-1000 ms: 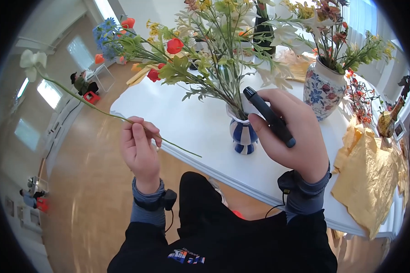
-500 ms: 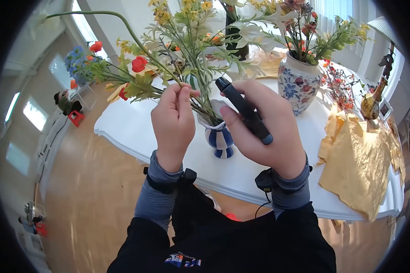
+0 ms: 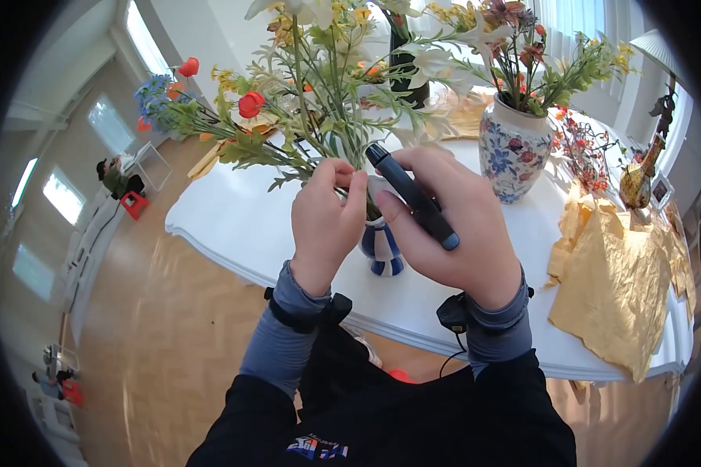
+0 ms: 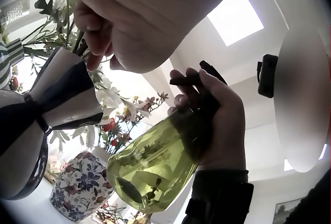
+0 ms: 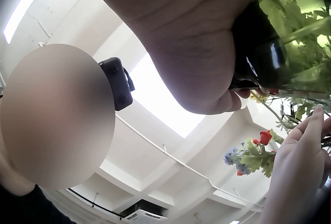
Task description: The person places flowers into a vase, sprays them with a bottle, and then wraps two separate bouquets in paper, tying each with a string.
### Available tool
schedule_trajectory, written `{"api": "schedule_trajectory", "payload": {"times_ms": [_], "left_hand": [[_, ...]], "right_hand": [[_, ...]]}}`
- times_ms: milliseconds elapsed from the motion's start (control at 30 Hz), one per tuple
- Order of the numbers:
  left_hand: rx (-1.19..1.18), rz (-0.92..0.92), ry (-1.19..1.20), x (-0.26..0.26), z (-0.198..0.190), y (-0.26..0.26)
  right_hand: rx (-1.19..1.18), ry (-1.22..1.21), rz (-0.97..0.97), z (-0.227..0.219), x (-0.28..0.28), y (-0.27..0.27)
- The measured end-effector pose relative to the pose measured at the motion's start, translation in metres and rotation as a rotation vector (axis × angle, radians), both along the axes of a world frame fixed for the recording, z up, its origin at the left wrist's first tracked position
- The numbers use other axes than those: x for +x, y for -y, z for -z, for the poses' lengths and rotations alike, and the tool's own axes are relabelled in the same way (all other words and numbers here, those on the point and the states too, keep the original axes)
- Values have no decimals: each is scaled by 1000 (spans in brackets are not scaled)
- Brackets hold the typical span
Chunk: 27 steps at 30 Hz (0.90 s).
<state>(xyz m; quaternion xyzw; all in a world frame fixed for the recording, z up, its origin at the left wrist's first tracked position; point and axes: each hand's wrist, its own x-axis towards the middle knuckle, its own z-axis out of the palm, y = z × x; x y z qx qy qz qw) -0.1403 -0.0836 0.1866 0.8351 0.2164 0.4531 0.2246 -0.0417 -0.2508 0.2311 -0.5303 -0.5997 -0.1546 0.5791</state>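
The left hand (image 3: 329, 226) is at the mouth of the blue-and-white striped vase (image 3: 383, 251), its thumb and fingers pinching the green stem (image 3: 298, 82) of a white flower (image 3: 294, 9). In the left wrist view its curled fingertips lie beside stems just above the vase (image 4: 67, 87). The stem's lower end is hidden. To the right of the vase, the right hand (image 3: 461, 226) grips a spray bottle by its black top (image 3: 413, 198); the left wrist view shows its clear green body (image 4: 155, 167). Mixed flowers and leaves fill the vase.
A floral-patterned vase (image 3: 516, 152) with flowers stands behind to the right on the white table (image 3: 234, 222). Crumpled golden paper (image 3: 611, 288) hangs over the table's right edge. A dark bottle (image 3: 410, 70) stands behind the bouquet; red-berried sprigs (image 3: 588, 152) lie at the right.
The left hand has moved right with the white flower, from beside the table to the vase, and the stem has swung from slanting left to nearly upright. The right hand keeps its grip.
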Motion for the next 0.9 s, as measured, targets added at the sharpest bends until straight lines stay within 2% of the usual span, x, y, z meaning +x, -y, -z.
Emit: {"api": "schedule_trajectory", "payload": {"times_ms": [67,133,200,333,400,467,533,567,600,667,700,733,800,833,900], "left_hand": [[9,-12,9,0,0,2],[20,-21,17,1,1,3],[63,-41,175,2,4,3],[37,16,70,-4,4,4],[-83,107,179,-10,19,5],[-60,80,185,-18,47,-7],[-64,-5,317,-26,67,-11],[-151,-36,179,-32,75,-12],[-151,-37,182,-32,84,-15],[-160,91,141,-29,103,-19],[-304,131,26,-30,108,-21],[-308,133,32,-27,117,-26],[-327,236,-149,-19,124,-29],[-456,364,-168,-15,127,-30],[-415,425,-169,-9,131,-30]], "right_hand": [[-100,-60,0,-2,-2,3],[-98,-61,5,-3,-2,3],[-97,-66,7,-3,-2,2],[-114,-46,14,-2,-1,2],[-123,-24,29,-3,0,4],[-125,-2,60,-3,2,5],[-87,-29,58,0,2,3],[-50,-54,53,2,3,0],[-50,-51,51,2,3,-1],[-62,-84,44,3,5,-2],[-67,-79,42,3,4,-2],[-83,-83,60,2,3,-2],[-98,-79,87,0,2,-2],[-100,-89,89,0,3,-3],[-100,-90,110,2,7,-3]]}}
